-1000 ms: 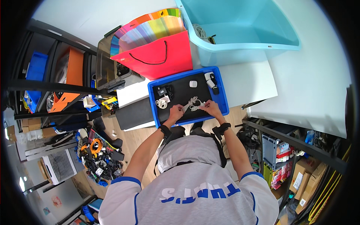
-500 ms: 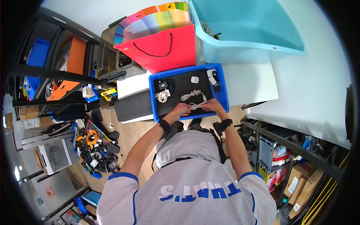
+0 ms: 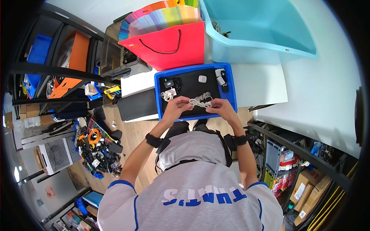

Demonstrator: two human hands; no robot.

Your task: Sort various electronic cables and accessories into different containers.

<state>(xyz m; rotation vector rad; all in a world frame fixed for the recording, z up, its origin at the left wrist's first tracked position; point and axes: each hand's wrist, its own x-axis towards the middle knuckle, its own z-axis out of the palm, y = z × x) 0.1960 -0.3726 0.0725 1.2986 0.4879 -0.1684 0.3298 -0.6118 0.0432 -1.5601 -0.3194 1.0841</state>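
Grey soft-knit hoodie w/ blue trim fills the lower frame; both forearms run up from it, each w/ a black wrist strap. Left hand [image 3: 175, 106] at approx 11 o'clock of the hood, fingers curled shut, pinching one end of a white cable bundle [image 3: 200, 101]. Right hand [image 3: 222, 107] at approx 1 o'clock, also closed, gripping the other end. Cable is thin, glossy, loosely coiled and knotted, stretched between the hands, lifted just above the near part of a blue tray [image 3: 233, 92].

Tray: rectangular hard plastic, raised rim, matte black liner inside. On the liner, beyond the hands: small coiled white cord w/ plug [image 3: 167, 95] at 10 o'clock of the bundle, black adapter [image 3: 169, 83] past it, small white square block [image 3: 202, 79] at 12, white and black plugs [image 3: 221, 80] at 1.

Tray sits on a smooth white worktop [image 3: 262, 82]. Farther: red paper bag [image 3: 169, 48] w/ black rope handle, rainbow cards fanned inside, at 11; big glossy turquoise tub [image 3: 262, 34] at 1.
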